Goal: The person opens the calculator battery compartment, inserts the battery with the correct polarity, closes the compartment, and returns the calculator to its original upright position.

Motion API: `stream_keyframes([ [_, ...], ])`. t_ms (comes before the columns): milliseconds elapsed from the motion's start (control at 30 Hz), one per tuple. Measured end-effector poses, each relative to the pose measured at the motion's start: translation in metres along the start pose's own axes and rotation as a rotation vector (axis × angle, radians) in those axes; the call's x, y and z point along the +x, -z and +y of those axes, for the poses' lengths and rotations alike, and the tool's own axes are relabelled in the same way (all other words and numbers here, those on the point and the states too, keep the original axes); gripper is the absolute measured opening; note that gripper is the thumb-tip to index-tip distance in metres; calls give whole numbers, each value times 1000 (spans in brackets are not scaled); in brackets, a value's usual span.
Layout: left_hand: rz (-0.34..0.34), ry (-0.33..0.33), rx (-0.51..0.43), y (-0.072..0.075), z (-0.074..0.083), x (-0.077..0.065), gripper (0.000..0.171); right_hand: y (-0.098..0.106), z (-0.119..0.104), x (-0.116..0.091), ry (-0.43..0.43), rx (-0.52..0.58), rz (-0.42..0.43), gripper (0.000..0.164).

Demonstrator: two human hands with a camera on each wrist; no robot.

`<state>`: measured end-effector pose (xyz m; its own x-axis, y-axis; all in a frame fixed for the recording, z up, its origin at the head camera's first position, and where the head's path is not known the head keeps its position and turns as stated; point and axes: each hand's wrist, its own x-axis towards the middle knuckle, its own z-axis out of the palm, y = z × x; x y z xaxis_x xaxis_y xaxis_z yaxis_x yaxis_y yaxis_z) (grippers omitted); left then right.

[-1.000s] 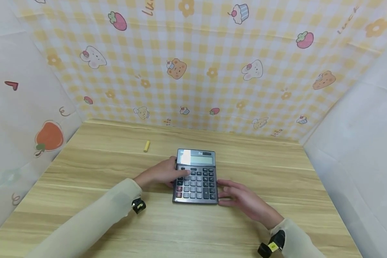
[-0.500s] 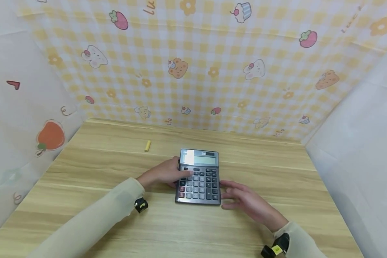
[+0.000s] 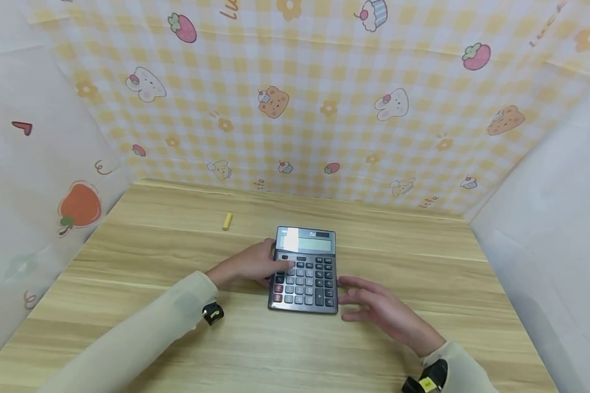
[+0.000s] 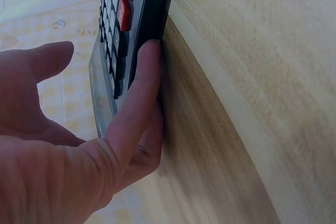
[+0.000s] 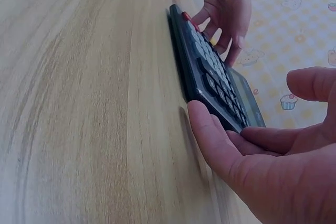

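A dark grey desktop calculator [image 3: 302, 303] lies on the wooden table, screen toward the back wall. At its left side is my left hand [image 3: 255, 262], fingers along the edge and thumb over the upper left keys. In the left wrist view, the thumb [image 4: 52, 59] stands apart from the keys while other fingers [image 4: 139, 98] touch the side. My right hand [image 3: 378, 305] is by the right edge, fingers slightly bent and spread. The right wrist view has its fingertips [image 5: 199, 116] close against that edge; contact is hard to tell. Its thumb [image 5: 310, 83] is raised clear.
A small yellow stick [image 3: 227, 221] lies on the table [image 3: 177, 245] behind my left hand. The yellow checked cloth wall [image 3: 305, 131] rises along the back edge. White cloth walls [image 3: 39, 164] stand on both sides.
The view shifts slightly, carrying everything a little right. My right hand's fingers have drawn a little away from the calculator's edge. The left hand keeps its place by the calculator.
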<state>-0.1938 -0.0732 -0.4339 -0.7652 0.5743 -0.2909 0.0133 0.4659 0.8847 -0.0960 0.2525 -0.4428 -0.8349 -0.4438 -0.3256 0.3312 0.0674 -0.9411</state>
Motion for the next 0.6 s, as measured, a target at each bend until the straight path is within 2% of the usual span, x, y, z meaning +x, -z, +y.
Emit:
stream_keyframes([
  [167, 23, 52, -7, 2, -3, -9, 68, 2, -2, 1, 2, -4, -8, 66],
  [300, 37, 114, -30, 4, -8, -21, 87, 6, -5, 2, 27, -29, -21, 66],
  [400, 44, 133, -51, 6, -12, -31, 92, 10, -10, 2, 53, -47, -19, 64],
  [600, 85, 121, -143, 9, -13, -48, 92, 17, -21, 7, 93, -60, 6, 62],
])
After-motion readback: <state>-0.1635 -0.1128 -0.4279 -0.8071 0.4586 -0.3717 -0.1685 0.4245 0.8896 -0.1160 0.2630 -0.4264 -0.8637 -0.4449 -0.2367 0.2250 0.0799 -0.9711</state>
